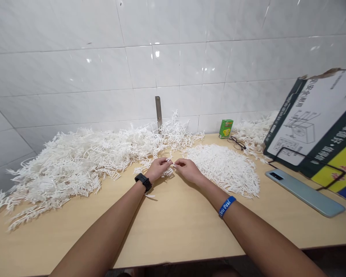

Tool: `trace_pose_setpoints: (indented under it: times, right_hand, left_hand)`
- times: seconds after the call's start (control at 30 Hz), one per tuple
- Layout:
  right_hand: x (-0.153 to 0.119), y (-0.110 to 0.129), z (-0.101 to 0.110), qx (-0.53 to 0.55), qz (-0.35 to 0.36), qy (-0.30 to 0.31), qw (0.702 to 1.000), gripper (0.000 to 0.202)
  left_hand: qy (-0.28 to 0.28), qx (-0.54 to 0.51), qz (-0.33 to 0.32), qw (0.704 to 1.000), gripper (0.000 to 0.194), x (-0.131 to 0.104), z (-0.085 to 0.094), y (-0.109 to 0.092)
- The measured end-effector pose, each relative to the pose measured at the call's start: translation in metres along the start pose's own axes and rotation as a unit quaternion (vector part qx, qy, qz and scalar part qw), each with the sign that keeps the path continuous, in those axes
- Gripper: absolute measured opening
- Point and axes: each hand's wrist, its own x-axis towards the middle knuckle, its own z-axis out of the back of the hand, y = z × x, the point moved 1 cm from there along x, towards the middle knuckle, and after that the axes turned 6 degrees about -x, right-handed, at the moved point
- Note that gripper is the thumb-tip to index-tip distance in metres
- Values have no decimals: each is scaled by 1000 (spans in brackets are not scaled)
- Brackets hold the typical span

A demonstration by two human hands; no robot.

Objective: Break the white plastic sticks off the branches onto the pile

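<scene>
My left hand point(158, 169) is closed on a small white branched plastic piece point(169, 160), whose thin prongs stick out past the fingertips. Thumb and forefinger of my right hand point(188, 170) pinch a prong at its right side, so both hands meet over the table. A large heap of white branched plastic pieces point(75, 161) spreads to the left and behind my left hand. Just right of my right hand lies a flat pile of short loose white bits point(225, 167). A few branched pieces lie under my fingers, partly hidden.
A pale wooden table point(173, 231) runs up to a tiled wall point(178, 69) with a metal bracket point(158, 111). At the right are a small green box point(226, 128), black glasses point(237, 143), more white branched plastic point(255, 132), a phone point(308, 196) and a large printed carton point(302, 123).
</scene>
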Motion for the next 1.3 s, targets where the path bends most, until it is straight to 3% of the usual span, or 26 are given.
trace_pose_setpoints:
  times: [0.2, 0.47, 0.7, 0.83, 0.97, 1.1, 1.3]
  right_hand:
    - [-3, 7, 0, -82, 59, 4, 995, 17]
    - [-3, 7, 0, -130, 93, -2, 987, 18]
    - [-12, 16, 1, -98, 109, -26, 989, 13]
    - [-7, 5, 7, -152, 68, -107, 980, 15]
    - [-1, -8, 14, -240, 29, -134, 961, 27]
    - [-1, -7, 13, -207, 63, -124, 968, 41]
    - [-2, -1, 4, -138, 134, -76, 978, 33]
  left_hand:
    - [-63, 40, -4, 997, 38, 4, 3, 7]
    - [-86, 35, 13, 996, 35, 5, -2, 7]
    - [-171, 29, 33, 984, 32, 10, 14, 13]
    - [-137, 24, 34, 990, 34, 7, 12, 9]
    - [-86, 26, 27, 996, 35, 3, 3, 4]
    - [-41, 35, 10, 999, 32, 2, 0, 2]
    - [43, 75, -28, 996, 34, 1, -4, 3]
